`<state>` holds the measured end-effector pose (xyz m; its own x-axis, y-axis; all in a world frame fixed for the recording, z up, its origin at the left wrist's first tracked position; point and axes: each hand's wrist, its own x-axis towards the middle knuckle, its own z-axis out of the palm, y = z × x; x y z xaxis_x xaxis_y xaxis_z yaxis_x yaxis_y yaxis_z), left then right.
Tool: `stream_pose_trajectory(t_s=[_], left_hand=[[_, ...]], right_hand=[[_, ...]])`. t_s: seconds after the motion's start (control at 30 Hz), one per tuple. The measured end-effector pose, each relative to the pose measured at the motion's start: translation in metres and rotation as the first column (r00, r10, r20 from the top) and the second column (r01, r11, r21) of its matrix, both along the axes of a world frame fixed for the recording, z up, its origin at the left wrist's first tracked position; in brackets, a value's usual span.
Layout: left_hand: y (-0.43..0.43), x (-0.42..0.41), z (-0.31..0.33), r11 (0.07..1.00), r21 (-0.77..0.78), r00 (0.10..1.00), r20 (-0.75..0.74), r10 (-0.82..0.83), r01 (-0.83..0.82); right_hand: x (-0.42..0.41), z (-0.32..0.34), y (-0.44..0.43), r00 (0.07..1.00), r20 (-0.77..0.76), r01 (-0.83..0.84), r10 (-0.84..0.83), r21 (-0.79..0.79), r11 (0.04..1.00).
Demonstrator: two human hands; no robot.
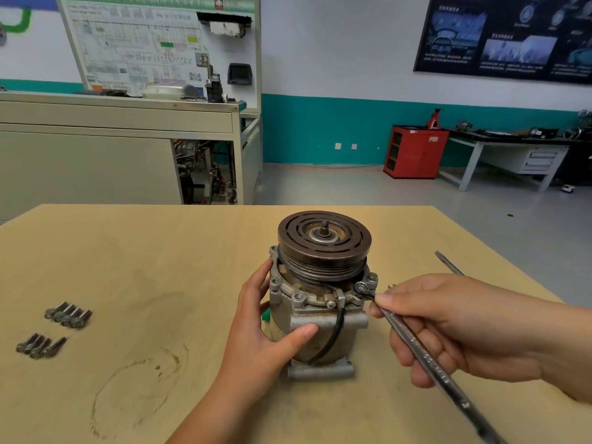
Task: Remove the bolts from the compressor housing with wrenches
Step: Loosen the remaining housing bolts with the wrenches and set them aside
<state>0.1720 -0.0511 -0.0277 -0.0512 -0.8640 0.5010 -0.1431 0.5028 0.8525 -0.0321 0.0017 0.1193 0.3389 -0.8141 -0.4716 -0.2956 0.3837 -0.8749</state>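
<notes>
"Head view matches what I see from here: the compressor [320, 318] stands on end mid-worktop [160, 267], pulley [323, 241] uppermost. What are the hands doing?"

"The left hand [266, 325] is wrapped round the left side of the body, thumb across the near face, steadying it. The right hand [464, 322] has its fingers [403, 299] clenched on a wrench [443, 378], whose far end sits on a bolt [362, 287] at the flange's right edge."

"Will that lump shift?"

"Not much, I'd guess. It's cast metal and looks heavy and rigid, but it's tall on a narrow foot, so a hard pull could tip or spin it. Best held low on the body, not by the pulley, which likely turns."

"And the wrench?"

"Stiff steel, thin and slick. A grip nearer the handle's end would give more leverage, I think. The bolt head is small, so the wrench could slip off if tilted."

"Many out?"

"Two groups of loose bolts [69, 314] lie well to the left on the worktop. Several sit in the flange yet."
</notes>
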Motion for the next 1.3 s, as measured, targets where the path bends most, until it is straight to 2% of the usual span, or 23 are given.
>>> stream_pose_trajectory(t_s=[0.1, 0.17, 0.27, 0.33, 0.43, 0.53, 0.6, 0.77, 0.9, 1.0, 1.1, 1.2, 1.27, 1.3], left_hand=[[0.000, 0.000, 0.000, 1.000, 0.004, 1.000, 0.002, 0.001, -0.001], [0.000, 0.000, 0.000, 1.000, 0.011, 1.000, 0.003, 0.001, -0.002], [0.000, 0.001, 0.000, 1.000, 0.010, 1.000, 0.003, 0.002, -0.002], [0.000, 0.000, 0.000, 1.000, 0.014, 1.000, 0.005, 0.003, -0.004], [0.000, 0.001, 0.000, 1.000, 0.024, 1.000, 0.005, 0.009, -0.009], [0.001, 0.000, 0.000, 1.000, 0.027, 1.000, 0.006, 0.014, -0.014], [0.002, 0.000, 0.001, 0.999, 0.034, 1.000, 0.009, 0.013, -0.014], [0.002, 0.000, 0.002, 0.999, 0.034, 1.000, 0.003, 0.013, -0.013], [0.002, -0.001, 0.002, 0.999, 0.035, 1.000, -0.005, 0.009, -0.008], [0.002, 0.000, 0.002, 0.999, 0.033, 1.000, -0.002, 0.014, -0.014], [0.002, 0.000, 0.002, 0.999, 0.039, 1.000, 0.000, 0.012, -0.012], [0.002, 0.000, 0.002, 0.999, 0.038, 1.000, 0.006, 0.018, -0.018], [0.002, 0.000, 0.002, 0.999, 0.036, 1.000, 0.010, 0.018, -0.019], [0.002, 0.000, 0.002, 0.999, 0.038, 1.000, 0.009, 0.017, -0.017]], right_hand=[[-0.014, 0.014, -0.016, 0.954, -0.243, -0.176, 0.174, 0.011, 0.984], [-0.024, 0.027, -0.027, 0.822, -0.493, -0.319, 0.284, 0.015, 0.948], [-0.032, 0.034, -0.046, 0.590, -0.790, -0.442, 0.169, -0.141, 0.886], [-0.036, 0.034, -0.058, 0.552, -0.831, -0.517, 0.068, -0.277, 0.810], [-0.044, 0.034, -0.068, 0.575, -0.814, -0.547, 0.087, -0.303, 0.780], [-0.062, 0.029, -0.067, 0.655, -0.698, -0.536, 0.291, -0.157, 0.829], [-0.072, 0.026, -0.064, 0.722, -0.586, -0.500, 0.368, -0.076, 0.863], [-0.072, 0.016, -0.046, 0.845, -0.388, -0.401, 0.367, -0.006, 0.916], [-0.037, 0.001, -0.014, 0.980, -0.039, -0.197, 0.197, 0.004, 0.980], [-0.011, -0.004, 0.004, 0.986, 0.166, -0.029, 0.024, 0.027, 0.999], [-0.001, -0.006, 0.008, 0.981, 0.190, 0.039, -0.047, 0.043, 0.998], [0.002, -0.007, 0.005, 0.987, 0.154, 0.037, -0.041, 0.029, 0.999], [-0.003, -0.004, -0.001, 0.997, 0.067, -0.038, 0.036, 0.020, 0.999], [-0.008, 0.000, -0.005, 0.991, -0.038, -0.128, 0.128, 0.006, 0.992]])
